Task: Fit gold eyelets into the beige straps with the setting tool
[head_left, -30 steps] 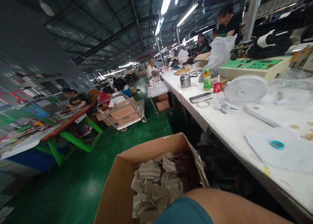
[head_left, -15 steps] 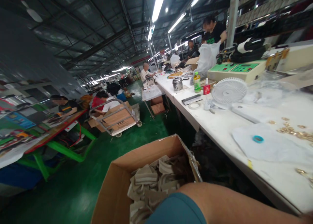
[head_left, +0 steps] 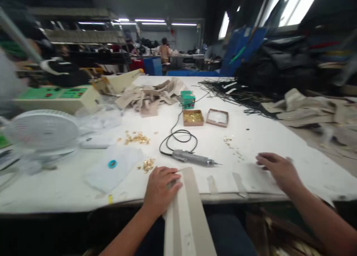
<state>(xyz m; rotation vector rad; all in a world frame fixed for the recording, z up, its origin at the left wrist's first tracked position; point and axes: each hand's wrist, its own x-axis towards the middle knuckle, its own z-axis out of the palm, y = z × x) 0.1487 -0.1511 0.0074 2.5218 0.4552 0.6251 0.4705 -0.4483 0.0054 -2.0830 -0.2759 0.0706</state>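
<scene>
My left hand is closed on the far end of a long beige fabric strip, which hangs over the table's front edge toward my lap. A paler band runs along its length. At the right, my right hand hovers low over the white table, its fingers loosely bent and apart, with nothing visible in them. Beyond its fingertips lie scattered tiny metal pieces, too small to name. A grey electric screwdriver with a coiled black cable rests between the hands. Small piles of gold metal fittings lie beyond my left hand.
Behind the screwdriver stand a box of gold pieces, a second shallow box and a green power unit. At left are a white fan and a blue tape ring. Beige pieces and black strips lie farther back.
My view has swung right, from the aisle and the carton of beige pieces to the table. Both hands now show, the left one on the beige strip.
</scene>
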